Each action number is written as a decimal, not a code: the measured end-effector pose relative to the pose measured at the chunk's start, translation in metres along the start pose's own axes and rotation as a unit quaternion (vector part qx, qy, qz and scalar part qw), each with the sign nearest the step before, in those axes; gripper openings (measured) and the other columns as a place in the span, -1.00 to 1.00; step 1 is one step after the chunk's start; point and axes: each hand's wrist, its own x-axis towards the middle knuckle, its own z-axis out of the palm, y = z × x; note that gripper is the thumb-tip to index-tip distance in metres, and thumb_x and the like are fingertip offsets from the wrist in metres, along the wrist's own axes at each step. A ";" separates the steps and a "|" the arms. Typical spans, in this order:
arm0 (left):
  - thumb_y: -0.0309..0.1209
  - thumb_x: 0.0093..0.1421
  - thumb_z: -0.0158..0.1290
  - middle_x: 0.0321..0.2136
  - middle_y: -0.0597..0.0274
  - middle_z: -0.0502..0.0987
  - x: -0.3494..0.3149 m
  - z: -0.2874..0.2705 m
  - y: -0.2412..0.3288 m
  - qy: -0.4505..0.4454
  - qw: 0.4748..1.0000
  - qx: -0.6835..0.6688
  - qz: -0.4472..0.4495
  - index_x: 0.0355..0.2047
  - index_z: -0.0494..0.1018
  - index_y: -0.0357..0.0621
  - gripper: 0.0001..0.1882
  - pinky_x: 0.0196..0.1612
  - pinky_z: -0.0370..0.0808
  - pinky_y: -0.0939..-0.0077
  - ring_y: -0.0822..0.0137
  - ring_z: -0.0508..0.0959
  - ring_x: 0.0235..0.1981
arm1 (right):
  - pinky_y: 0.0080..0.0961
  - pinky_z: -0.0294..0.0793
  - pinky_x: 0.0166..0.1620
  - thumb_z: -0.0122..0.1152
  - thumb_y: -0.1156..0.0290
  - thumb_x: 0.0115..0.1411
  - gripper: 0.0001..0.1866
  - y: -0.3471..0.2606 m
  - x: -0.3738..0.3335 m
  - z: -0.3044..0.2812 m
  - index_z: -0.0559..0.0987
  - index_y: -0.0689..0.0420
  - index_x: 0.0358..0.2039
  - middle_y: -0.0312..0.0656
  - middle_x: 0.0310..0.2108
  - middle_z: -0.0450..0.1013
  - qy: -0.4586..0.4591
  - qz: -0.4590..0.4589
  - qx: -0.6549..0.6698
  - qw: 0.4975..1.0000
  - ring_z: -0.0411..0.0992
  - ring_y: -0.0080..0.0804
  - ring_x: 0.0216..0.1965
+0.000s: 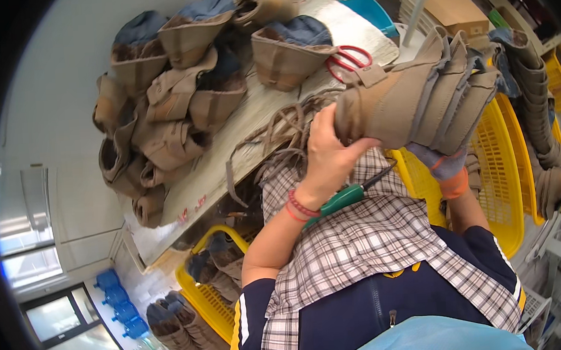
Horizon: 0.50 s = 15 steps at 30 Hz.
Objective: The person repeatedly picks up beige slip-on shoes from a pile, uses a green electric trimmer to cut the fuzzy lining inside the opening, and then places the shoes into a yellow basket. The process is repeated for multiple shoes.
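Note:
A nested stack of brown shoe uppers with grey-blue lining is held up between my hands, at the right of the worktable. My bare left hand grips the stack's rounded left end, thumb below and fingers around the side. Under the right part of the stack is my right hand, in a grey glove with an orange cuff; its fingers are mostly hidden by the uppers. A green-handled tool with a dark shaft lies on my checked apron. Brown straps lie tangled beside my left hand.
More brown uppers are heaped on the worktable, near red-handled scissors. Yellow baskets stand at my right, and another yellow basket holds uppers at lower left. A white pole rises behind the stack.

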 end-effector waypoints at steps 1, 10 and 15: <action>-0.43 -0.06 0.22 -0.22 -0.01 0.41 -0.009 -0.011 -0.014 0.002 0.999 -0.045 -0.017 -0.06 0.33 -0.29 -0.47 -0.25 0.37 0.36 0.19 0.43 -0.27 | -0.50 0.48 -0.16 0.46 0.46 -0.15 -0.47 0.009 0.001 0.007 0.47 0.23 -0.12 -0.16 -0.24 0.51 -0.021 -0.025 -0.020 0.999 0.49 -0.42 -0.21; -0.60 -0.03 -0.15 -0.01 -0.02 0.34 -0.061 -0.139 -0.054 0.175 0.845 0.506 0.008 -0.10 0.41 -0.29 -0.58 0.19 0.13 0.26 0.06 0.25 0.10 | -0.52 0.49 -0.20 0.36 0.58 -0.10 -0.64 0.003 0.036 0.040 0.53 0.24 -0.22 -0.17 -0.28 0.53 -0.127 0.060 0.123 0.983 0.50 -0.43 -0.26; -0.46 0.10 0.09 -0.33 0.29 0.47 -0.078 -0.082 -0.052 0.100 0.985 -0.108 -0.092 -0.19 0.47 -0.32 -0.74 -0.12 0.34 0.63 0.47 0.42 -0.26 | -0.55 0.48 -0.19 0.38 0.56 -0.11 -0.64 -0.012 0.042 0.079 0.53 0.24 -0.23 -0.21 -0.30 0.52 -0.261 0.072 0.180 0.946 0.48 -0.46 -0.27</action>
